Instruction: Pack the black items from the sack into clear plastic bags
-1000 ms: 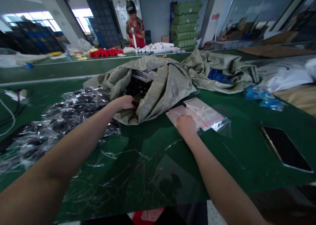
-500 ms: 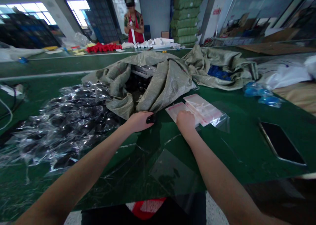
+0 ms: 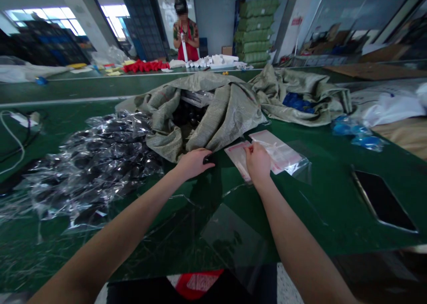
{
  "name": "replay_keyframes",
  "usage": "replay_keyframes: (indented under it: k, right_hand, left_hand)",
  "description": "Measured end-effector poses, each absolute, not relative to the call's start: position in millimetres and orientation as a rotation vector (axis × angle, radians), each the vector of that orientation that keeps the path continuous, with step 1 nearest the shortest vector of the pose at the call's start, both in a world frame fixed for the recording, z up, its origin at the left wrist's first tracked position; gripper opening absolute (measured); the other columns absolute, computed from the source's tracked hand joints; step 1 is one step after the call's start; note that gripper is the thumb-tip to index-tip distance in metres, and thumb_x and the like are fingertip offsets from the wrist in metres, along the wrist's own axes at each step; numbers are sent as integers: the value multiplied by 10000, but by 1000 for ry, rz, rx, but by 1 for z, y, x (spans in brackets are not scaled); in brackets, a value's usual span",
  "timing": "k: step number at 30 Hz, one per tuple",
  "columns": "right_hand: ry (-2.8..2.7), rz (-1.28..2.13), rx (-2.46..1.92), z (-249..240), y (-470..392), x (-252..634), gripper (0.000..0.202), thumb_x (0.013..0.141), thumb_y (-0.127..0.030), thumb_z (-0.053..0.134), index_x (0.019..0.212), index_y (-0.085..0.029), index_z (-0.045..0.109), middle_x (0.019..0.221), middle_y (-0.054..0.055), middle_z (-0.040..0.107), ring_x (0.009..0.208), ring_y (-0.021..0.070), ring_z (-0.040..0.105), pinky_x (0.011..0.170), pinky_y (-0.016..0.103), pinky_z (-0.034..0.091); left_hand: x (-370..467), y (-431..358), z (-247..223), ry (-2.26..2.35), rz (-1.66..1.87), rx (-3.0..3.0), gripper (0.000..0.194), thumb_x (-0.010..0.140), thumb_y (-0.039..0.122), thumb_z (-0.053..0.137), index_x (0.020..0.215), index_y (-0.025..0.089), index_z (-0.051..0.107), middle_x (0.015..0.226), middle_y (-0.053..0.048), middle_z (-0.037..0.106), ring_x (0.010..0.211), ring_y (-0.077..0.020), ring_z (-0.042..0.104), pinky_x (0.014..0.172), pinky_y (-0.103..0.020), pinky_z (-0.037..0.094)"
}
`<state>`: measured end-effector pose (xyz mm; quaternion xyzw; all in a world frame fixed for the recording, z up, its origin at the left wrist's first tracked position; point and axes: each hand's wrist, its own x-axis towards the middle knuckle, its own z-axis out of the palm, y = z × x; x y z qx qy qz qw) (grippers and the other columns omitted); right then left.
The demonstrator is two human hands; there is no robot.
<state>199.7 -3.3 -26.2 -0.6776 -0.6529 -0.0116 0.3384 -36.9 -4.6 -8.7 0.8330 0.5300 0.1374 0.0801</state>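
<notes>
My left hand (image 3: 193, 164) is closed around a small dark rounded piece (image 3: 207, 158), mostly hidden by the fingers, just in front of the woven sack (image 3: 230, 113). Black pieces (image 3: 190, 114) show in the sack's mouth. Over on the right, my right hand (image 3: 259, 162) rests with thumb and forefinger pinched on a stack of clear plastic bags (image 3: 237, 154). A second stack of clear bags (image 3: 275, 146) lies right beside that hand. To the left of my left hand spreads a heap of black pieces in clear bags (image 3: 103, 157).
A phone (image 3: 383, 199) lies at the right. Another sack (image 3: 320, 93) with blue pieces stands behind, near bagged blue pieces (image 3: 360, 133). A loose clear sheet (image 3: 233, 233) lies at the front edge. Across the far table, a person (image 3: 186, 33) holds a white piece.
My right hand has turned from knuckles-up to a pinch at the bag stack's edge. My left hand has rolled slightly, hiding more of the dark piece. The view has shifted a little.
</notes>
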Motion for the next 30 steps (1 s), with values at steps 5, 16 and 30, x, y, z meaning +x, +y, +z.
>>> replay_keyframes:
  k: [5, 16, 30]
  right_hand:
    - [-1460, 519, -1133, -12, -11, 193, 199, 892, -414, 522, 842, -222, 516, 978, 89, 685, 915, 213, 650, 851, 382, 504]
    - [-1503, 1352, -701, 1, -24, 190, 278, 806, -462, 652, 793, -194, 575, 885, 41, 719, 707, 164, 695, 648, 309, 555]
    - [-1373, 425, -1197, -5, -30, 169, 267, 817, -448, 623, 758, -192, 578, 795, 49, 614, 773, 174, 574, 772, 337, 498]
  left_hand:
    - [-23, -7, 5, 1456, 831, 2254, 386, 822, 442, 606, 1090, 175, 681, 1094, -82, 695, 841, -185, 646, 789, -308, 508]
    - [-46, -14, 47, 1070, 830, 1372, 436, 677, 501, 730, 901, 127, 735, 876, -138, 731, 359, -2, 249, 336, -190, 119]
    - [-40, -22, 50, 1534, 1229, 1808, 244, 721, 402, 718, 793, 172, 758, 775, -60, 736, 681, -177, 648, 617, -263, 493]
